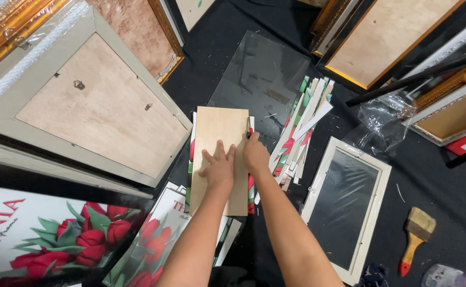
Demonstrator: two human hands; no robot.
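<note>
My left hand (218, 166) lies flat, fingers spread, on a light wooden backing board (218, 133) that rests on a printed sheet with red and green colours. My right hand (255, 154) is closed at the board's right edge, gripping a small dark tool, apparently a cutter (248, 133), along that edge. A pile of cut paper strips (302, 122) lies just to the right of the board. A clear glass sheet (259, 74) sits on the black cloth beyond the board.
A small cream frame (374, 212) lies to the right, with a paintbrush (414, 236) beyond it. Large frames (95, 106) lean at left and top right (387, 37). Tulip prints (57, 234) sit at lower left. Crumpled plastic wrap (384, 122) lies at right.
</note>
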